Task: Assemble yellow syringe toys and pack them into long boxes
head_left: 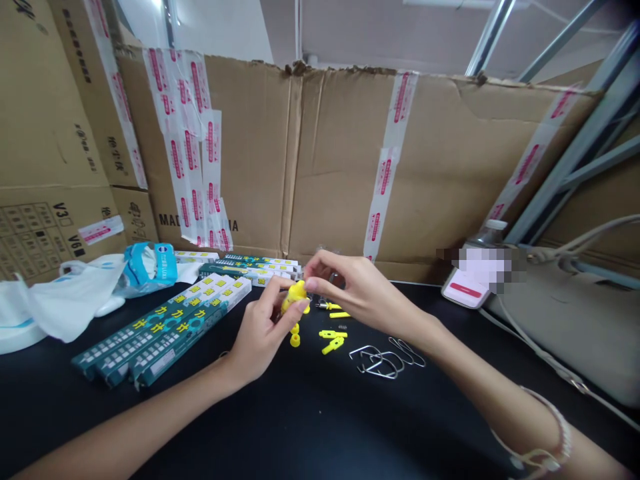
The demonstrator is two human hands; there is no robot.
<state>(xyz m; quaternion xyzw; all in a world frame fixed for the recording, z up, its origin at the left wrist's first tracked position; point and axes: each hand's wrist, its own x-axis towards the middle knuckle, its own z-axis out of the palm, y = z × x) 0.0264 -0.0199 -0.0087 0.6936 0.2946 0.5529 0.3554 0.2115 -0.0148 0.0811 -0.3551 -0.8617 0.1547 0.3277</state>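
Observation:
In my left hand (259, 339) a small, rounded yellow plastic figure (298, 291) is gripped between thumb and fingers, above the black table (310, 427). My right hand (357, 285) is closed in a pinch just by the figure's upper right side; whatever its fingertips hold is too small to make out. Below the figure stand little yellow knob-like pieces (295, 339). To their right lie flat yellow clips (333, 345), a small dark spring (343, 327) and a yellow strip (340, 315). Bent metal wire hooks (377, 363) rest nearer to me, under my right forearm.
Long green-and-white boxes (170, 330) lie on the left, with more boxes (260, 267) behind. Tissues (75, 293) and a blue packet (150, 262) are at far left. A phone (463, 290), a bottle (493, 231) and a beige bag (570, 327) sit right. Cardboard (330, 167) walls the back.

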